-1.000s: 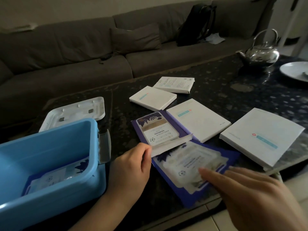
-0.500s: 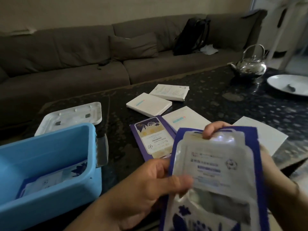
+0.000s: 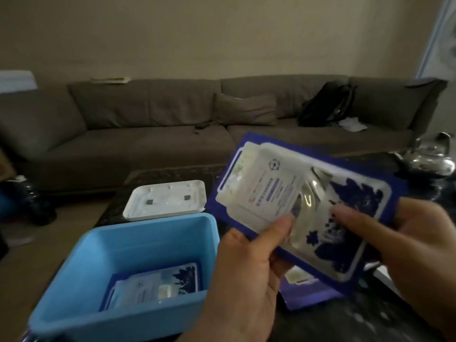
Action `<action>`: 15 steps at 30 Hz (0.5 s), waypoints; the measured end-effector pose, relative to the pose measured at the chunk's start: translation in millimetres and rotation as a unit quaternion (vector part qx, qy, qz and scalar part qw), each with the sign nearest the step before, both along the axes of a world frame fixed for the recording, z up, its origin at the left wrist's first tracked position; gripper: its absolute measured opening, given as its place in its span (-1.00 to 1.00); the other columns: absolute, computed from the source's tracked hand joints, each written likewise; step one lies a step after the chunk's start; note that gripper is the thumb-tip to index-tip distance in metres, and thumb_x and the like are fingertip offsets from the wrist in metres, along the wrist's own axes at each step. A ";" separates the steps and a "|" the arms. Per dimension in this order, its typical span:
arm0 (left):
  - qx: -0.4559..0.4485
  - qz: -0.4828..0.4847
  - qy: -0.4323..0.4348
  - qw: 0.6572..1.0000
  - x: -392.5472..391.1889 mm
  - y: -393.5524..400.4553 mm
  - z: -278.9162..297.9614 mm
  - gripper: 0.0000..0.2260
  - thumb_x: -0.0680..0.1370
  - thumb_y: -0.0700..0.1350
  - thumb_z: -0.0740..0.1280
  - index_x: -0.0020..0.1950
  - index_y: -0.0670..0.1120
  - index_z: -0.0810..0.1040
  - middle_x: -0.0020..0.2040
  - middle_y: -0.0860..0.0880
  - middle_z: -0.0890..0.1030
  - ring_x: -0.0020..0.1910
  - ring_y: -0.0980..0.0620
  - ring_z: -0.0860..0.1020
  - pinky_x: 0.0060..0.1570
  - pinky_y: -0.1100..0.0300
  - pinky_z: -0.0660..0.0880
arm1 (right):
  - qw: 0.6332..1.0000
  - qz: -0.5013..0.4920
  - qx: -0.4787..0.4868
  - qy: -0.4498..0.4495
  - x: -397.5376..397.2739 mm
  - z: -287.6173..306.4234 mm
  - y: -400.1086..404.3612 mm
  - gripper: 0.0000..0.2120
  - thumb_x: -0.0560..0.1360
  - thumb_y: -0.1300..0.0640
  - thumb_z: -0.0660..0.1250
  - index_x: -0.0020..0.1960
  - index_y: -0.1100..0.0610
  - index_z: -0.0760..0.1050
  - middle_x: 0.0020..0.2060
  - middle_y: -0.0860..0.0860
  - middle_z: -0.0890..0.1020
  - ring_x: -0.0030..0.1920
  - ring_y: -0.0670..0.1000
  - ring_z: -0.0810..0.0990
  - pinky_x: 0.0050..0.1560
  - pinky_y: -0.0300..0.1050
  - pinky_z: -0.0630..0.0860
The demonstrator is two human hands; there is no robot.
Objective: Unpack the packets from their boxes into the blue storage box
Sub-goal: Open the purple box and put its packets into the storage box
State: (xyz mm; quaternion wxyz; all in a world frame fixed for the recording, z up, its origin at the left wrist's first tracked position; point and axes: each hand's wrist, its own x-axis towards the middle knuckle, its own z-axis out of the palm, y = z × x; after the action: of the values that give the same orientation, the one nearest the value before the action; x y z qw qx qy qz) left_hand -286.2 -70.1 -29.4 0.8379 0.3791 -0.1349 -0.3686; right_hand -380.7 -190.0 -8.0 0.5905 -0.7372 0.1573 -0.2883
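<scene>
Sofa (image 3: 153, 134) behind; both hands, left hand (image 3: 246, 272), right hand (image 3: 424, 245), grip blue packet (image 3: 291, 193); print unreadable.

One blue storage box (image 3: 138, 245), one white lid (image 3: 165, 199), three visible packets (image 3: 296, 201), one kettle (image 3: 431, 161).

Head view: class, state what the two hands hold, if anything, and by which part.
Both hold one blue-edged packet: the left hand pinches its lower long edge, the right hand grips its right end.
</scene>
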 end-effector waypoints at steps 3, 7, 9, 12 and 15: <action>-0.037 0.058 -0.064 0.996 37.6 36.9 18.1 -0.70 0.38 -0.14 0.39 0.09 -0.15 0.63 -0.02 -0.18 0.72 -0.05 -0.10 0.71 -0.13 0.08 0.68 | 0.998 0.006 -0.058 0.018 2.1 30.6 -11.5 -0.85 0.25 0.04 0.46 -0.18 -0.02 0.70 -0.28 0.07 0.73 -0.28 0.13 0.73 -0.31 0.06 0.66; 0.007 0.136 -0.314 0.940 92.7 102.2 43.6 -0.60 0.38 0.01 0.42 0.19 -0.05 0.56 -0.06 -0.09 0.72 -0.16 0.00 0.70 -0.25 0.18 0.63 | 0.973 -0.021 -0.213 0.085 26.9 56.2 -16.1 -0.62 0.33 -0.05 0.54 0.06 0.14 0.66 -0.30 0.10 0.72 -0.29 0.17 0.72 -0.34 0.26 0.63; 0.034 0.131 -0.338 0.931 110.8 125.3 44.6 -0.57 0.37 -0.04 0.44 0.23 -0.03 0.54 -0.08 -0.08 0.72 -0.20 0.02 0.69 -0.30 0.20 0.61 | 0.971 0.034 -0.218 0.089 51.5 74.0 13.2 -0.77 0.26 -0.06 0.48 -0.10 -0.09 0.69 -0.32 0.03 0.73 -0.32 0.09 0.72 -0.29 0.13 0.65; 0.087 0.153 -0.331 0.927 128.2 145.5 33.6 -0.62 0.37 -0.18 0.42 0.19 -0.05 0.54 -0.06 -0.09 0.73 -0.12 -0.03 0.71 -0.27 0.14 0.64 | 0.966 0.090 -0.214 0.111 93.0 83.2 53.3 -0.74 0.19 -0.10 0.41 -0.15 -0.05 0.67 -0.29 -0.01 0.74 -0.28 0.04 0.73 -0.04 0.10 0.61; 0.193 0.188 -0.345 0.899 146.1 164.0 18.9 -0.65 0.40 -0.18 0.43 0.18 -0.03 0.55 -0.04 -0.08 0.73 -0.05 -0.07 0.71 -0.11 0.00 0.65 | 0.956 0.123 -0.208 0.169 118.4 74.8 72.7 -0.89 0.43 0.05 0.38 -0.07 0.03 0.61 -0.27 0.02 0.74 -0.27 0.03 0.73 -0.09 0.07 0.62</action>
State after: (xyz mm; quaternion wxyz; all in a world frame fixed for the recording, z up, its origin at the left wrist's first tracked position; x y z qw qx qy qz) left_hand -140.1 93.9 -10.4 0.7027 0.6554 -0.2681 -0.0695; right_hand -262.3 -117.3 66.9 0.4199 -0.8952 0.0994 -0.1113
